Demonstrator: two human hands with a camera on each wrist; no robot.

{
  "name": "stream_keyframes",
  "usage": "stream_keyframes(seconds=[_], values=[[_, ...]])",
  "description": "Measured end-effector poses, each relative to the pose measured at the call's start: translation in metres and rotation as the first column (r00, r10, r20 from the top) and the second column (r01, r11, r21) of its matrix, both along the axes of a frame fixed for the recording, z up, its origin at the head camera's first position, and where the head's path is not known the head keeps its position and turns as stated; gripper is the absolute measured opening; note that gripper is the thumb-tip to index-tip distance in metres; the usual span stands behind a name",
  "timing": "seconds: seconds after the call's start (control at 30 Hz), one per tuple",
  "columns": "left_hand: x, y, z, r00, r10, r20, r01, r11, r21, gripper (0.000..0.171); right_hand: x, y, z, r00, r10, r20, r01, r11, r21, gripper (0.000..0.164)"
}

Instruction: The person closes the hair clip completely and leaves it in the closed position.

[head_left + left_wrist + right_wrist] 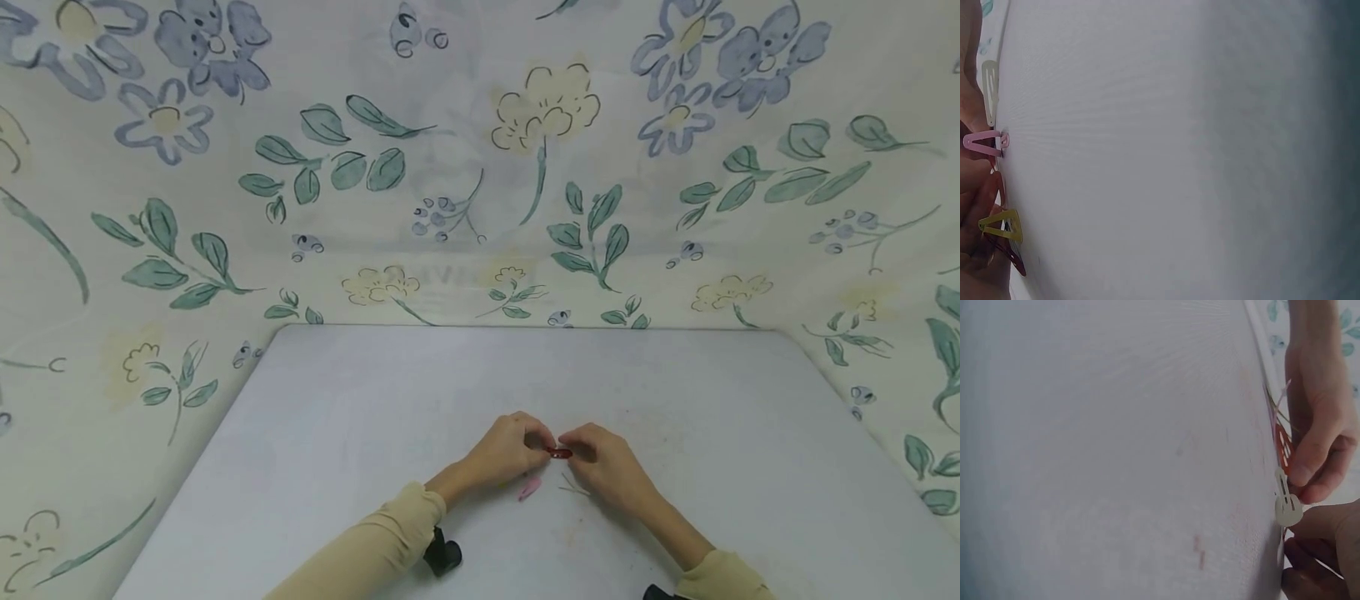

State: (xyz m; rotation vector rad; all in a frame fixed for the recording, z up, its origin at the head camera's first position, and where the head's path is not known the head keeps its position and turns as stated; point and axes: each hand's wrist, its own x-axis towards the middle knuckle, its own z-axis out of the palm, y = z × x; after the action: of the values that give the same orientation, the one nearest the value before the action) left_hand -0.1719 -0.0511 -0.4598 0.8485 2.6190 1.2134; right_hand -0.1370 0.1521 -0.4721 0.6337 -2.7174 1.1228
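Note:
Over the white table, the fingertips of my left hand [512, 450] and right hand [611, 468] nearly meet at a small red hair clip [559, 453]. Both hands pinch it, one from each side. A pink hair clip [529, 488] lies just below my left hand. Beside my right hand rests a thin pale hair clip [574, 485], which shows as cream in the right wrist view. In the left wrist view, a yellow hair clip [1002, 225] and a dark red hair clip [1010, 253] appear close to my left fingers. Fingers partly hide the pinched clip.
The white table [360, 392] has rounded far corners. Flower-patterned cloth [465, 167] rises behind it and along the sides. Black wrist gear [442, 554] sits under the left sleeve, with more near the right one. Faint reddish marks [1199, 551] show on the tabletop.

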Motion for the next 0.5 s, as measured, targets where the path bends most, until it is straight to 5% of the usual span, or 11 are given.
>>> stream_keyframes(seconds=[0.5], values=[[0.0022,0.0007,-0.0019,0.999,0.006,0.038,-0.009,0.996,0.085,0.006,0.0005,-0.0027,0.0000,0.999,0.023,-0.045,-0.019,0.997,0.080,0.020]])
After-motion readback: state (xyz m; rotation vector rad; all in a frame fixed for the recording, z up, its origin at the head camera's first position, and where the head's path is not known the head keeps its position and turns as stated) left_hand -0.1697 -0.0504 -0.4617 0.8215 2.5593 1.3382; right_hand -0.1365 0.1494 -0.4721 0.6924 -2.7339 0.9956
